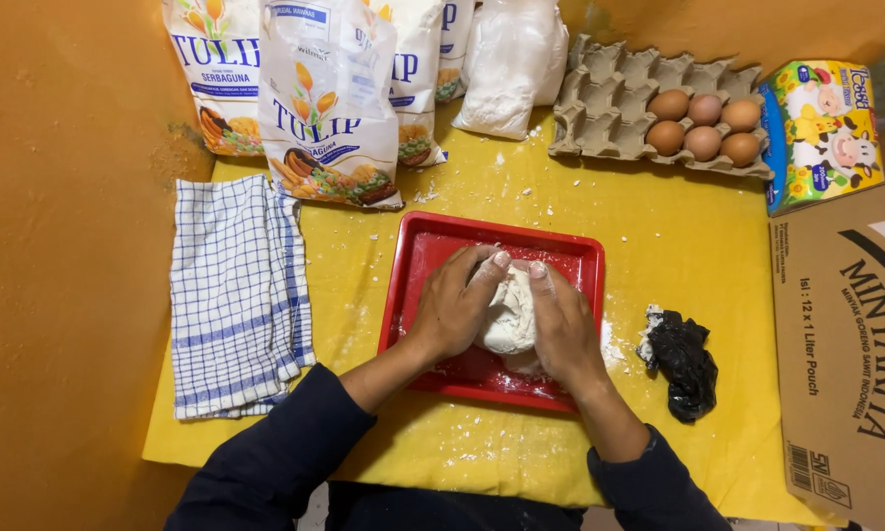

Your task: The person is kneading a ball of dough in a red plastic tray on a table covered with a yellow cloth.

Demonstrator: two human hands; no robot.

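Dough (510,317): a pale, rough lump lying in a red tray (432,258) at the centre of the counter (678,236), which is covered in yellow and dusted with flour. The left hand (452,305) cups the dough from 9 o'clock, its fingers (489,264) curled over the top edge of the lump. The right hand (563,324) presses against it from 3 o'clock, its fingers (545,278) laid along the side; the fingertips of both hands nearly meet at 12 o'clock of the dough. Both hands are closed around the lump, holding it between them, and both forearms wear dark sleeves.

At 9 o'clock of the tray, well apart, lies a folded cloth (236,295) checked in blue and white. At 3 o'clock, just beside the tray, sits a crumpled black bag (685,362) with white powder at its upper edge. Toward 11 to 12 o'clock stand several printed flour bags (329,108), and next to them a clear bag (509,64) of white powder. At 1 o'clock rests a grey carton (609,93) holding five brown eggs (703,125) in its right part. At 2 o'clock stands a colourful box (824,133), and along the right edge lies a large brown cardboard box (845,354).
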